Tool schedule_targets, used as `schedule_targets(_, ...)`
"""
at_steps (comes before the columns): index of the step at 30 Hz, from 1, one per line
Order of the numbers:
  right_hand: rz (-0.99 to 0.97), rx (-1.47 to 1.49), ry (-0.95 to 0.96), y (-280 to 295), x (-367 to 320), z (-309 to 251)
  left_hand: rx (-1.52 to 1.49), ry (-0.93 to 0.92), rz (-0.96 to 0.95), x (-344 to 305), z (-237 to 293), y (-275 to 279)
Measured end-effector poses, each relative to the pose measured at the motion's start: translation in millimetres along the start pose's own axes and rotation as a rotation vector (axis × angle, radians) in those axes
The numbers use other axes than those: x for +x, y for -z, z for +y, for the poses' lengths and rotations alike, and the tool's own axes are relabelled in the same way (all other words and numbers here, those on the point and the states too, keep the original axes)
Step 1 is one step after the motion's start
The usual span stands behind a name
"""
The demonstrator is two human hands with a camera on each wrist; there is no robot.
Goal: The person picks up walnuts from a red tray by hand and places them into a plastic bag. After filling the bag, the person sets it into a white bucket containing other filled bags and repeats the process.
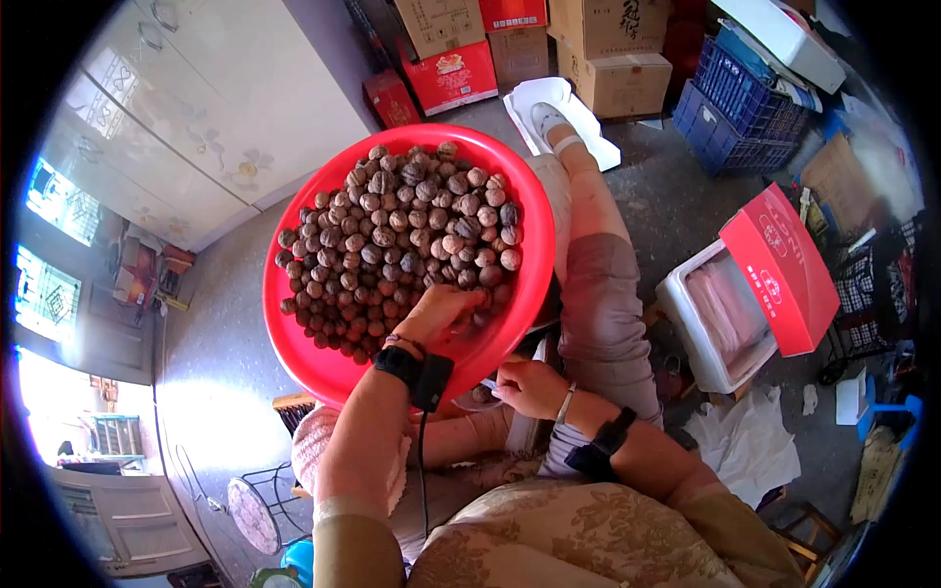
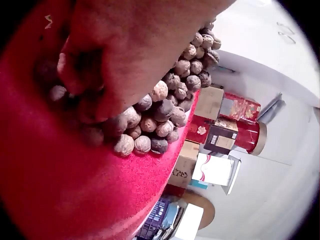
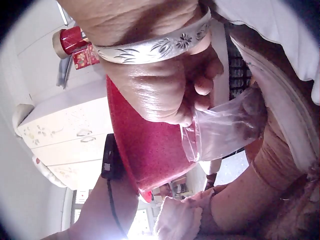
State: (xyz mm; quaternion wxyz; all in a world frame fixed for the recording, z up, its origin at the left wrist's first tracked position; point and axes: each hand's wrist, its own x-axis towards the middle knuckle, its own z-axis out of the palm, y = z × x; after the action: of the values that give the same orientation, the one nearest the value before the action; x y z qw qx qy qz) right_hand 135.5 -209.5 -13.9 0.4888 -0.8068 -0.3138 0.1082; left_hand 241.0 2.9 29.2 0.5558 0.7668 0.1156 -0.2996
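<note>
A wide red basin holds a heap of walnuts. My left hand reaches in over the near side of the heap. Its fingers curl round walnuts there; in the left wrist view the hand partly hides them, with loose walnuts beside it. Below the basin's near right rim, my right hand pinches the edge of a clear plastic bag. The right wrist view shows this bag hanging from the fingers, with dark round shapes inside, between the legs.
A white foam box with a red lid leaning on it stands to the right. Cardboard boxes and blue crates are stacked at the back. A white cabinet is on the left, and a round stool stands at lower left.
</note>
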Motion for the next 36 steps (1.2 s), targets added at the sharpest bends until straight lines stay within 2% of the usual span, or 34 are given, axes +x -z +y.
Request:
schedule_targets(4, 0.013, 0.027, -0.013, 2, -1, -3, -0.092, 0.038, 0.017, -9, 4, 5)
schedule_targets(6, 0.019, 0.016, 0.001, 0, -1, 1, 0.105, -0.128, -0.039, -20, 10, 16)
schedule_targets(7, 0.026, 0.005, 0.016, -1, -2, 2, 0.103, -0.127, -0.037, -24, 10, 20)
schedule_targets(9, 0.018, 0.017, 0.007, -1, -2, 2, -0.316, -0.025, -0.089, -30, 11, 26)
schedule_targets(10, 0.013, 0.027, -0.003, 0, -2, 2, -0.318, -0.024, -0.087, -43, 21, 24)
schedule_targets(12, 0.001, 0.041, -0.013, 1, -2, 1, -0.283, -0.124, 0.123, -67, 34, 21)
schedule_targets(13, -0.007, 0.055, -0.022, 1, -2, 1, -0.327, -0.163, 0.135, -70, 28, 22)
schedule_targets(17, -0.007, 0.11, -0.059, 2, -1, 0, -0.4, -0.266, 0.115, -119, 32, 17)
schedule_targets(21, 0.059, 0.094, -0.014, -5, -1, 6, -0.419, -0.268, 0.095, -176, 28, -1)
schedule_targets(25, 0.057, 0.114, -0.035, -3, -3, 2, -0.642, -0.333, 0.054, -204, -8, -29)
schedule_targets(27, 0.022, 0.13, -0.084, 0, -5, 1, -0.558, -0.137, 0.068, -221, -16, -35)
schedule_targets(28, 0.013, 0.134, -0.087, -2, -5, 2, -0.565, -0.13, 0.072, -223, -20, -37)
schedule_targets(30, -0.009, 0.18, -0.134, -6, -6, 8, -0.355, -0.031, 0.065, -222, -32, -39)
schedule_targets(32, -0.016, 0.178, -0.111, -7, -7, 15, -0.352, -0.056, 0.094, -218, -43, -46)
schedule_targets(34, -0.033, 0.224, -0.102, -9, -7, 20, -0.143, -0.056, 0.096, -213, -47, -46)
schedule_targets(36, -0.068, 0.202, -0.137, -9, -8, 22, -0.061, -0.103, 0.129, -207, -54, -50)
